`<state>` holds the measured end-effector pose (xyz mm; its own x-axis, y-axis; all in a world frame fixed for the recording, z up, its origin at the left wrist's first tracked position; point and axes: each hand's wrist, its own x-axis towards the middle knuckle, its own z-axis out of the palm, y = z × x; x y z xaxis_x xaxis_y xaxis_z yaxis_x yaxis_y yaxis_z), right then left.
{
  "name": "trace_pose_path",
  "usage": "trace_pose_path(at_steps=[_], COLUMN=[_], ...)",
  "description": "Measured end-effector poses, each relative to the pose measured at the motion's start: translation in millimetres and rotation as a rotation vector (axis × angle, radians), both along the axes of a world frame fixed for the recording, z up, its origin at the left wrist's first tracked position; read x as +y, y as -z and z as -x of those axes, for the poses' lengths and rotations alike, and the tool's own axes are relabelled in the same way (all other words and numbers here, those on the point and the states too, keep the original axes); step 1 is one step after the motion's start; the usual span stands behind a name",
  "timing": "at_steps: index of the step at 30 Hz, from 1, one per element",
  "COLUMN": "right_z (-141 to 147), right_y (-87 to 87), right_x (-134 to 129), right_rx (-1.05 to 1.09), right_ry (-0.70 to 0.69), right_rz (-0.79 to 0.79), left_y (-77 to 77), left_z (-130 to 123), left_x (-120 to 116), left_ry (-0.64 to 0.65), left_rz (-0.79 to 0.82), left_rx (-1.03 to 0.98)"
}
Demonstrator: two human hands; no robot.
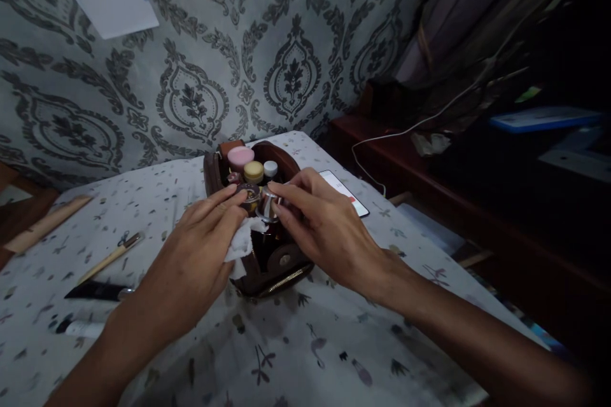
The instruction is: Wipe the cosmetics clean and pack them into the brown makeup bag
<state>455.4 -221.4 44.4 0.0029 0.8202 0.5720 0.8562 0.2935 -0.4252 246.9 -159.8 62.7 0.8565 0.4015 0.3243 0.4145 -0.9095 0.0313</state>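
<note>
A dark brown zippered bag (267, 283) lies on the table with its top unzipped and several small containers upright inside. My right hand (329, 229) pinches a shiny silver cap (270, 206) between thumb and fingers; whatever is below it is hidden in the bag. A crumpled white tissue (241, 241) is tucked under the fingers of my left hand (200, 254), whose fingertips rest on a dark round lid (249, 196). Behind them stand a pink round lid (241, 156), a yellow-capped jar (254, 171) and a white-capped bottle (270, 169).
On the left of the patterned tablecloth (305, 356) lie a wooden-handled brush (109, 259), a black tube (98, 291) and a white tube (83, 329). A phone (344, 191) with a lit screen lies behind my right hand. A white cable (405, 132) trails at the right.
</note>
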Motion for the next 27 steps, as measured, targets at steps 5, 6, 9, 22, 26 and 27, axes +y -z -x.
trace_pose_path(at_steps=[5,6,9,22,26,27], right_z=[-2.0,-2.2,-2.3,-1.0,0.8,1.3], right_y=[-2.5,-2.7,-3.7,-5.8,-8.4,-8.7], right_x=[6.1,7.1,9.2,12.5,14.7,14.9], right_rx=[-0.020,-0.020,-0.034,-0.017,-0.037,-0.029], right_ry=[-0.067,-0.073,-0.056,-0.033,-0.018,-0.021], right_rz=[0.029,0.044,0.074,0.097,0.109,0.106], left_y=[-0.4,-0.5,-0.1,-1.7,0.4,1.0], left_z=[1.7,1.8,1.7,1.7,2.3,2.4], left_x=[-1.7,-1.8,-1.2,-0.5,0.8,1.0], left_ry=[-0.006,-0.009,-0.006,-0.032,-0.013,-0.010], left_rz=[-0.017,-0.017,-0.013,0.058,0.097,0.103], left_rx=[-0.006,-0.008,-0.018,-0.062,-0.093,-0.099])
